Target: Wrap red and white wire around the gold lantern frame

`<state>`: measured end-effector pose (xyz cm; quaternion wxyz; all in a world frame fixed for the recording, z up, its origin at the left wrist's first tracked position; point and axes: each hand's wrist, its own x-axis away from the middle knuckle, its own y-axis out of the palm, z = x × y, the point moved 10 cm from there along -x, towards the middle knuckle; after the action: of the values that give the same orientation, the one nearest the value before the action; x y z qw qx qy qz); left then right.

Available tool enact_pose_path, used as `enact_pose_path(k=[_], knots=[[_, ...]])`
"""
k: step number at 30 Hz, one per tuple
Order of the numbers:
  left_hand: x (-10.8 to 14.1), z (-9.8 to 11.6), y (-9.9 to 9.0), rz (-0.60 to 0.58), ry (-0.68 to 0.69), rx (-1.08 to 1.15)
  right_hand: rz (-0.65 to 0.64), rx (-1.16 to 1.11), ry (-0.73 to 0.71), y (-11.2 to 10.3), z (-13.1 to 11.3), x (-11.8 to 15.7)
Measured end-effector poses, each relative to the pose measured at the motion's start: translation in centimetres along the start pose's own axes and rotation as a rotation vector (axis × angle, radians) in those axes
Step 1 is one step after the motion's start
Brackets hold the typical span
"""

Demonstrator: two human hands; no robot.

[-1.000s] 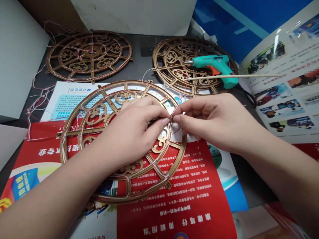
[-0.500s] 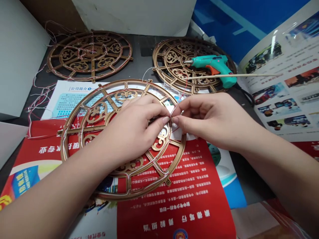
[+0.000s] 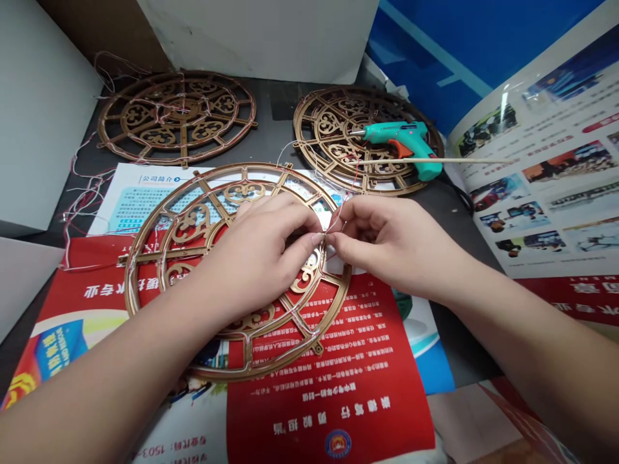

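A round gold openwork frame (image 3: 129, 290) with scrolled panels lies flat on printed papers, with thin wires running along its rim and spokes. My left hand (image 3: 256, 258) rests over its right half, and my right hand (image 3: 387, 241) comes in from the right, just beyond the rim. Their fingertips meet above the frame's right side, pinching a thin wire (image 3: 334, 222) that rises from between them. The fingers hide the pinched part of the wire.
Two more wired gold frames (image 3: 181, 109) (image 3: 309, 109) lie at the back. A teal hot glue gun (image 3: 401, 138) and a wooden stick (image 3: 464, 160) rest on the right one. Loose wires (image 3: 82, 200) trail at left, beside a red flyer (image 3: 329, 361) and an open brochure (image 3: 546, 174).
My fingertips have drawn closer together on the wire. The whole scene has shifted slightly in the view as my head moved.
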<state>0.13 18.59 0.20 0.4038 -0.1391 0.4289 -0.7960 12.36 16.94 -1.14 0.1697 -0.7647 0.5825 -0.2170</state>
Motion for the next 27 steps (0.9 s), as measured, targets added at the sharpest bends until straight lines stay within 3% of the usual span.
enact_pose_path(k=[11, 27], knots=[[0.02, 0.28, -0.1, 0.017, 0.044, 0.02, 0.002, 0.056, -0.027, 0.09, 0.14, -0.2], [-0.3, 0.16, 0.04, 0.03, -0.007, 0.006, 0.001, -0.003, -0.061, 0.06, 0.19, -0.19]])
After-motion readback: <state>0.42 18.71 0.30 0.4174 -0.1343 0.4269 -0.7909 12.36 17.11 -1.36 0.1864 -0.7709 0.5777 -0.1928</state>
